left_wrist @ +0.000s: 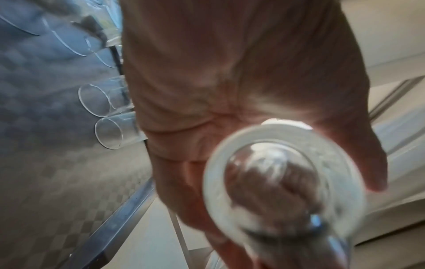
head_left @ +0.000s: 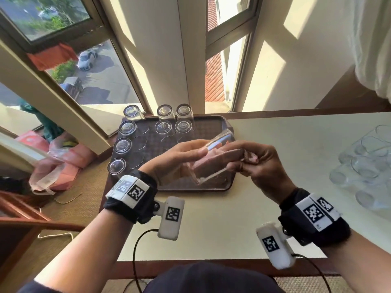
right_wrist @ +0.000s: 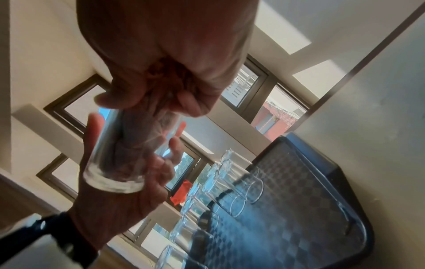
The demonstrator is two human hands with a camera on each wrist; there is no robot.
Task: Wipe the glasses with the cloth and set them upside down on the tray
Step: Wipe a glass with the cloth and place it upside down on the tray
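You held the glass in the air above the near part of the tray, lying on its side between your two hands. Your left hand supported its thick base end with the fingers almost straight, so this grip was released, not clenched. Your right hand was clenched around the pink cloth, and the cloth went into the mouth of the glass.

The glass is thin at the rim and heavy at the base; I think it is smooth and can slip from an open palm, and it will break if it falls. It is safer to close the left fingers around the lower wall, near the base. The cloth is soft and follows the inside wall easily.

Beyond your hands, nine glasses stood upside down on the tray. More glasses waited on the bench, far to the right of your right hand.
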